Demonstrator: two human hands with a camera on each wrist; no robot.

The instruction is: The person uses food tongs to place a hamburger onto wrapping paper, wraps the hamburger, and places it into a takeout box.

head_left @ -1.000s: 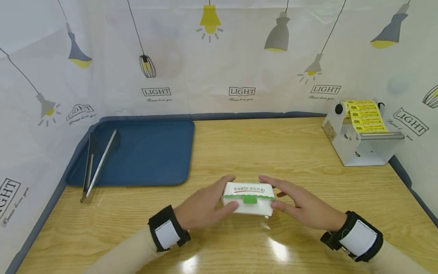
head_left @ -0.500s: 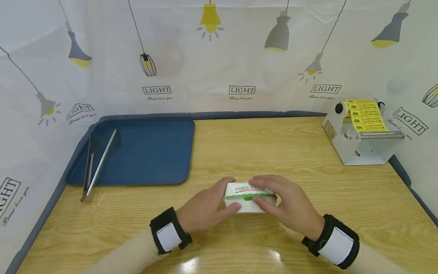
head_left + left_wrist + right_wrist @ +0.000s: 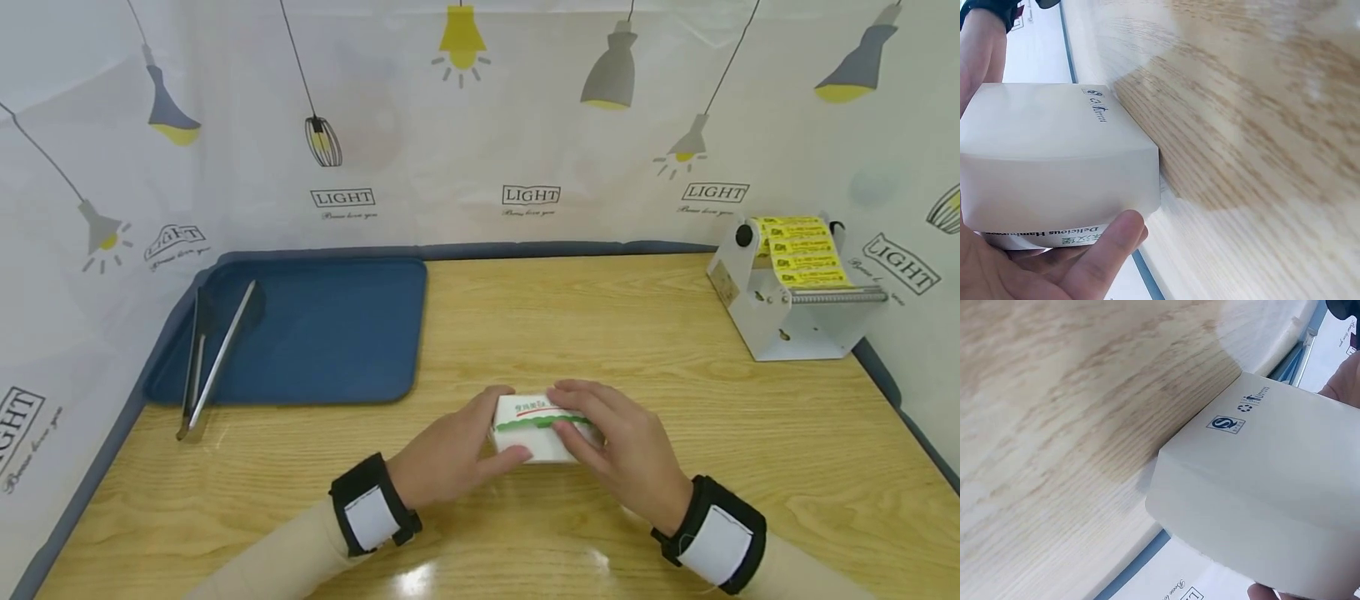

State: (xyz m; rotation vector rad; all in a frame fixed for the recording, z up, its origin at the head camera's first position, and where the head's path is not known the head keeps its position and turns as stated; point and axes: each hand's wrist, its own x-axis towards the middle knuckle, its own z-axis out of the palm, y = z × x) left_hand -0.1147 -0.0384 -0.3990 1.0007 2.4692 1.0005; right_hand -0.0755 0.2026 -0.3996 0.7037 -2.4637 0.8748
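A small white paper hamburger box (image 3: 534,435) with a green scalloped band sits on the wooden table in the head view, its lid down. My left hand (image 3: 450,458) grips its left end, thumb at the front and fingers behind. Over the right part lies my right hand (image 3: 630,446), fingers on the top and thumb against the front flap, covering the green tab. Plain white sides of the box (image 3: 1054,131) fill much of the left wrist view, with a thumb along the lower edge. Printed marks show on the box (image 3: 1260,475) in the right wrist view.
A blue tray (image 3: 337,333) lies at the back left of the table (image 3: 562,325), with metal tongs (image 3: 221,362) across its left side. At the back right stands a white label dispenser (image 3: 806,321) with yellow labels (image 3: 806,250). A printed curtain (image 3: 420,125) encloses the table.
My right hand has moved left from the box's right end onto its top and front flap. The left hand has barely shifted, and the box stays in about the same place.
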